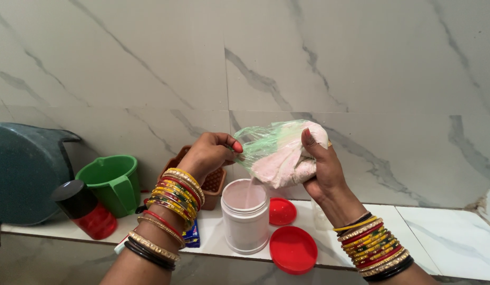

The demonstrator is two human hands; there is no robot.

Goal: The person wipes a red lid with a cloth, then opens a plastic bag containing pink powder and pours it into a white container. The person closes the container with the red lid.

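Observation:
My two hands hold a thin greenish plastic bag (279, 153) of pale pink powder, tilted over a white plastic jar (245, 216). My left hand (208, 155) pinches the bag's open end on the left. My right hand (321, 169) grips the bag's full end from the right. A thin stream of powder falls from the bag into the open jar, which stands on the white marble ledge (445, 237). Both wrists carry several coloured bangles.
Two red lids (293, 249) (282, 211) lie right of the jar. A brown perforated basket (216, 182), a green mug (112, 182), a red bottle with black cap (87, 211) and a dark teal tub (23, 169) stand at the left. A blue packet (192, 237) lies behind my left wrist.

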